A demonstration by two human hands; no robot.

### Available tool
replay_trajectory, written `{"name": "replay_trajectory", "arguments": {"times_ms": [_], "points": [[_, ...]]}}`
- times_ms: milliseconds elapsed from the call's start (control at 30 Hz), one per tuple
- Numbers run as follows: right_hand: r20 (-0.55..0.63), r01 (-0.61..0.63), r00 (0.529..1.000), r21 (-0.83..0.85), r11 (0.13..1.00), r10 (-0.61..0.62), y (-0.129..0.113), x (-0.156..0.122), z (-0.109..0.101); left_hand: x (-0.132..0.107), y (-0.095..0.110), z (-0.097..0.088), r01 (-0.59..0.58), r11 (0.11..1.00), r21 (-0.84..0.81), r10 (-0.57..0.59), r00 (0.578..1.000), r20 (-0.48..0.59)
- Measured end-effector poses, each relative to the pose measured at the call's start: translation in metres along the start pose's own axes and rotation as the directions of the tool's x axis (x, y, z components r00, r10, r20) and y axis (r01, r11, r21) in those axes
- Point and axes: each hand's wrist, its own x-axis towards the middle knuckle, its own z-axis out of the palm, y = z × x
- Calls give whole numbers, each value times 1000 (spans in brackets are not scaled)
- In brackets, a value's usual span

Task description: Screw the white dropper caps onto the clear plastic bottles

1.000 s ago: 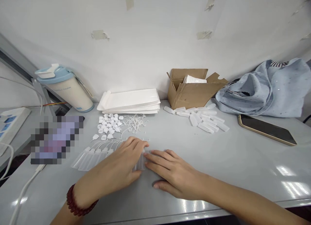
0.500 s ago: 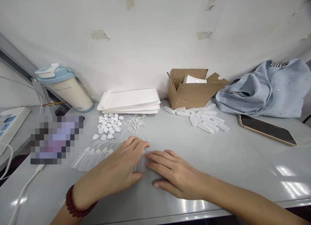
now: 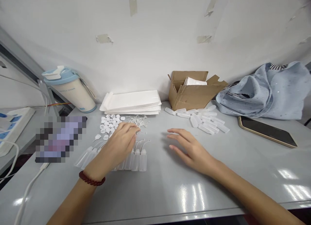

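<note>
A row of several small clear squeeze bottles with thin white tips (image 3: 136,159) lies on the grey table (image 3: 170,186). My left hand (image 3: 119,143), with a dark red bead bracelet on the wrist, hovers over the row's far end, fingers loosely curled near a heap of thin white tips (image 3: 138,121). It holds nothing that I can see. To the right, my right hand (image 3: 191,148) floats above bare table with fingers spread, empty. A pile of small white caps (image 3: 109,123) lies just beyond my left hand. More clear bottles without tips (image 3: 206,119) lie at the back right.
A stack of white pouches (image 3: 132,101) and an open cardboard box (image 3: 191,90) stand against the wall. A blue-lidded tumbler (image 3: 70,88) is at the back left, a power strip (image 3: 12,121) and cable at the far left. A phone (image 3: 267,131) and blue cloth bag (image 3: 267,90) lie right.
Both hands have lifted off the bottles they were pressing together. My left hand moved forward toward the tips and caps; my right hand moved up and to the right. The bottle row now shows.
</note>
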Motion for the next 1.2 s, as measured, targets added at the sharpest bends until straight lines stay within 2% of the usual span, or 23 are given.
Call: {"name": "replay_trajectory", "arguments": {"times_ms": [167, 267, 367, 567, 733, 900, 1000, 1133, 1200], "points": [[-65, -116, 992, -151, 982, 108, 28, 2, -17, 2, 2, 10, -34, 990, 134, 30, 999, 31], [-98, -194, 980, -248, 949, 175, 46, 2, -26, 2, 5, 7, -27, 993, 111, 24, 999, 31], [-78, -268, 963, -342, 901, 257, 61, -1, -29, 2, 6, 4, -11, 998, 66, 9, 1000, 23], [-54, -303, 944, -537, 788, 326, 67, -4, -23, -1, 5, 9, -20, 995, 97, 16, 999, 37], [-61, -309, 936, -617, 724, 348, 68, -4, -24, -1, 2, 13, -1, 989, 145, -10, 997, 72], [-57, -340, 915, -642, 687, 399, 69, -4, -24, 0, 0, 12, 15, 999, 36, -13, 999, -43], [-43, -361, 901, -626, 692, 431, 66, -3, -21, 1, 6, 8, 76, 995, -70, -86, 985, -148], [-61, -378, 901, -595, 709, 429, 63, -1, -19, 4, 17, -2, 223, 932, -284, -293, 927, -233], [-101, -376, 915, -561, 737, 390, 61, 0, -20, 4, 19, -6, 223, 896, -385, -347, 892, -290]]}}
